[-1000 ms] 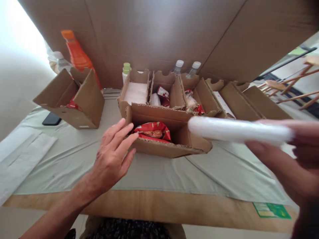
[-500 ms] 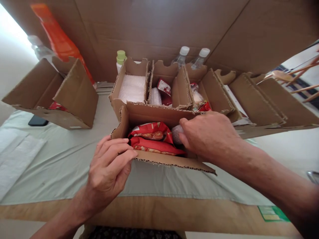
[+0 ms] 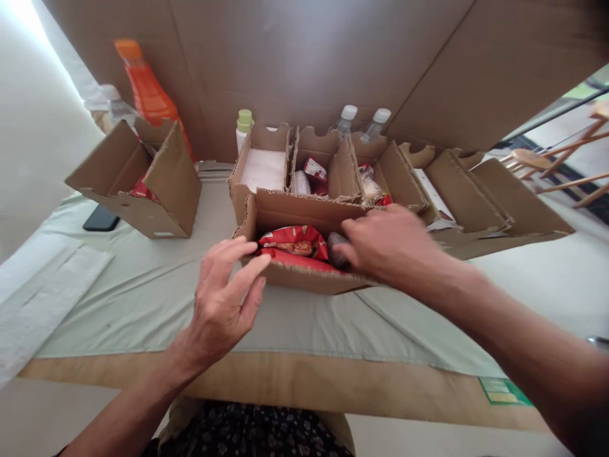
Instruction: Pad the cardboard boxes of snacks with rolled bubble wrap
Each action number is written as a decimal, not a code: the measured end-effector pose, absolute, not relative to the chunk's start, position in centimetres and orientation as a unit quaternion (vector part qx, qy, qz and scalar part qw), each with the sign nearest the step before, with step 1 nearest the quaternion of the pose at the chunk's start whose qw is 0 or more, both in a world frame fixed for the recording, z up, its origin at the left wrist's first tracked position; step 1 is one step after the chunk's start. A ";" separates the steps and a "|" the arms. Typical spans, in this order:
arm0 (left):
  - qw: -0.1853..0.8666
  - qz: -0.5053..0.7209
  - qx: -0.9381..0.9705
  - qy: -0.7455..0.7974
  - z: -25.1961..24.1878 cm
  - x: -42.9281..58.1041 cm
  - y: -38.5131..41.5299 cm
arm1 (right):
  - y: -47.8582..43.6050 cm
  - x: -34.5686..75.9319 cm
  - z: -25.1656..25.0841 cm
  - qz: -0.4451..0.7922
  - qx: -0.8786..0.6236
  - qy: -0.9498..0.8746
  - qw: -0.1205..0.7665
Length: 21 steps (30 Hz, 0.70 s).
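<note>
A cardboard box (image 3: 304, 279) with an open top lies in front of me, holding two red food packets (image 3: 297, 241) and a bubble-wrapped item (image 3: 337, 249) at their right. My left hand (image 3: 228, 289) is at the box's front left corner, its fingers stretched and thumb apart, holding nothing. Over the right end of the box, my right hand (image 3: 387, 241) is curled beside the bubble-wrapped item. It is blurred, and what its fingers close on is hidden.
Behind stands a row of cardboard bins (image 3: 328, 146) with wrapped goods. Another cardboard box (image 3: 174, 184) is at left, near a phone (image 3: 101, 218) and an orange bottle (image 3: 152, 95). White-capped bottles (image 3: 375, 124) stand behind the row. Flattened white packaging (image 3: 61, 292) lies far left.
My view has shifted. The front wall of the near box now leans outward less. My left fingers look more lifted from the corner, while my right hand stays at the right end.
</note>
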<state>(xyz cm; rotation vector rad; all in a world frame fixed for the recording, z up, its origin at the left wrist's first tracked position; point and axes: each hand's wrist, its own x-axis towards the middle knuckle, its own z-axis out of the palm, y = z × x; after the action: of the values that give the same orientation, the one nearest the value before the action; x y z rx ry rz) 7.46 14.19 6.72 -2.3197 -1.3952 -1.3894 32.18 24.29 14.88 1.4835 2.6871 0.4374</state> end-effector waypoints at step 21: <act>-0.371 -0.517 -0.559 -0.531 4.0 8.5 12.9 | 15.3 36.7 7.3 -0.123 0.602 0.729 -0.301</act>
<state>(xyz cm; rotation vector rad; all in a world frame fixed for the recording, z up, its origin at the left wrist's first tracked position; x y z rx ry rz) 8.47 12.93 4.00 -2.3509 -2.2335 -2.1714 36.67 15.26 7.33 2.3699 2.8692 -0.4844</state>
